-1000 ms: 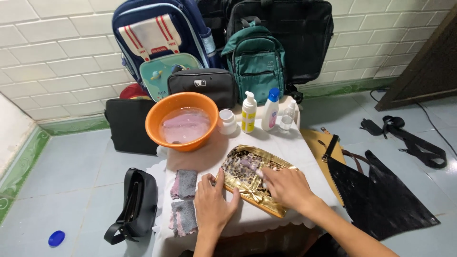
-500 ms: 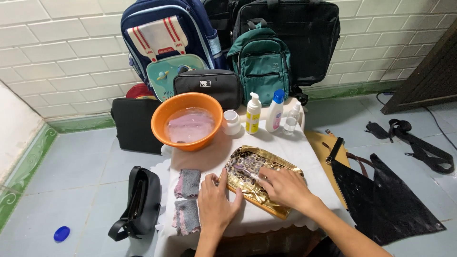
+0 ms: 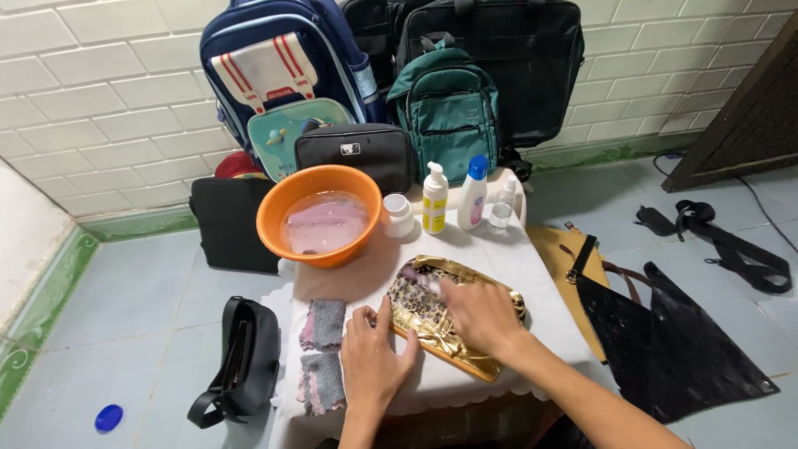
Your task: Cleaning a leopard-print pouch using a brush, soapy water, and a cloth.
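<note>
Pressing flat with fingers spread, the left hand (image 3: 371,359) steadies the near corner of the gold clutch (image 3: 453,312), which lies on the white-clothed table (image 3: 532,274) directly under both hands. The right hand (image 3: 480,313) lies over the clutch's middle, blurred, so whether it is pinching a cloth or only rubbing with bare fingers cannot be told. The person seems to be wiping the clutch clean, and the nearest risk is that it skids on the loose cloth if the left hand eases its pressure, which would drag the cover toward the table edge. Just left of the left hand lie two grey rags (image 3: 322,353); a careless sweep could knock them onto the floor beside the black handbag (image 3: 241,366). Beyond the hands, an orange basin (image 3: 320,214) of cloudy water sits near the far left corner (it looks fairly full), so a tug on the cloth or a bumped rim might slop water across the table. Further right of it stand bottles (image 3: 453,195), upright and close together, which a hasty reach could topple.
</note>
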